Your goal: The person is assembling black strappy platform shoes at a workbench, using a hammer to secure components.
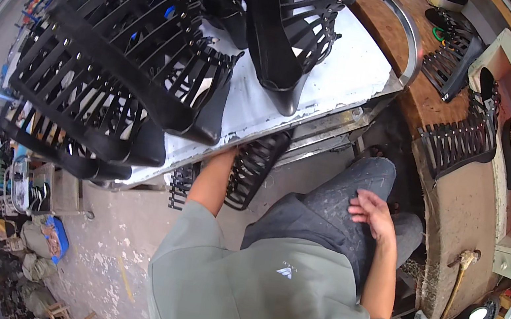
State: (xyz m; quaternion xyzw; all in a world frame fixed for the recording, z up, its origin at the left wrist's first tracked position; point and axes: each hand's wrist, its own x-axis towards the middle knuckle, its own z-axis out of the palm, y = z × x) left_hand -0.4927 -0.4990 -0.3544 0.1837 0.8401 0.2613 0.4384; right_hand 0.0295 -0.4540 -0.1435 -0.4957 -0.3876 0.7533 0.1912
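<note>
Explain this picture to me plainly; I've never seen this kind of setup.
No machine is doing the handling here, just a person's bare hands. The one picture comes from a wide fisheye camera on the person's head, looking down, so straight edges bend near its rim.

Several black strappy boots stand or lie on the white surface ahead. The left forearm reaches beneath its edge, beside another black strappy piece. The left hand is hidden, so I can't tell whether it holds anything. The right hand is open above the lap and appears empty.

On the workbench to the right are more strappy pieces and a hammer.
</note>
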